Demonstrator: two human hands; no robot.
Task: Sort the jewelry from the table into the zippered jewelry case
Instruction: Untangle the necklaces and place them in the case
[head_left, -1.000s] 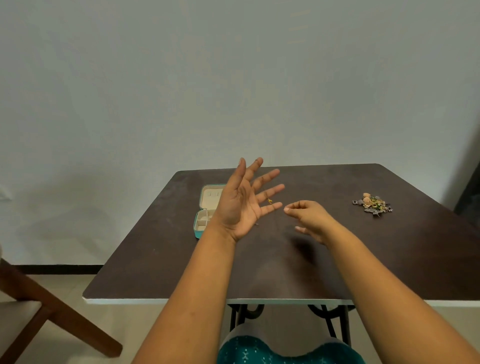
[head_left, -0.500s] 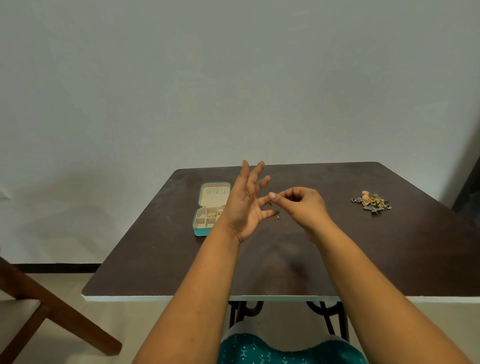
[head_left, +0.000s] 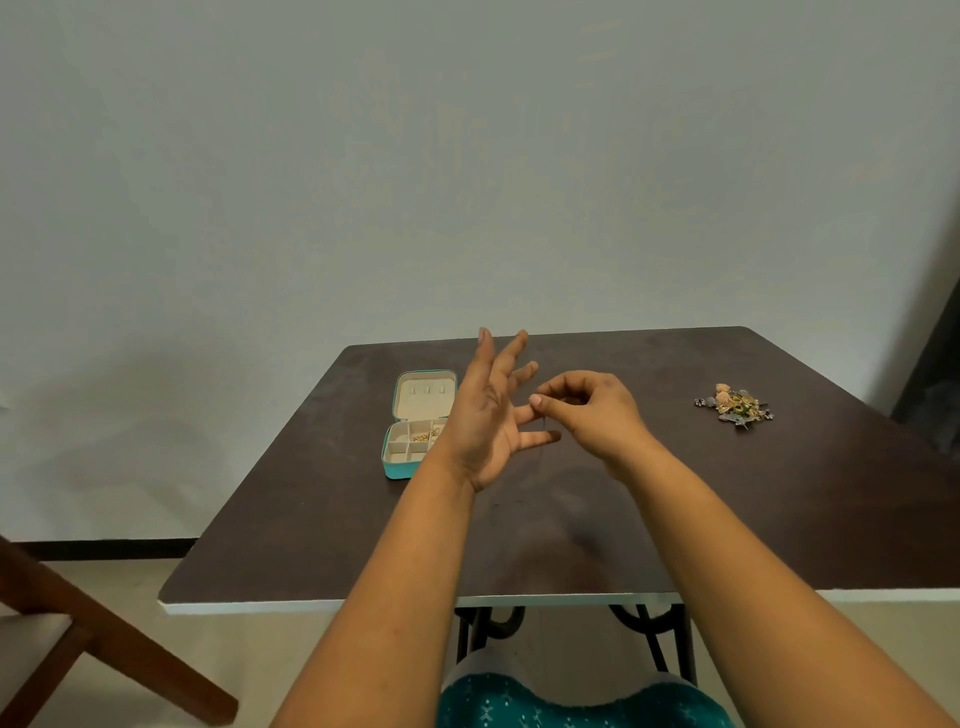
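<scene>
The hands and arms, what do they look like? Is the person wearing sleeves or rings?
Both forearms are bare with no sleeves in view. The left hand and right hand show no watch or bracelet, and I can make out no rings. Low down, teal patterned clothing shows.

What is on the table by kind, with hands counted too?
Teal jewelry case, open: 1
Jewelry pile: 1
Hands, left hand and right hand: 2
Total: 4
</scene>
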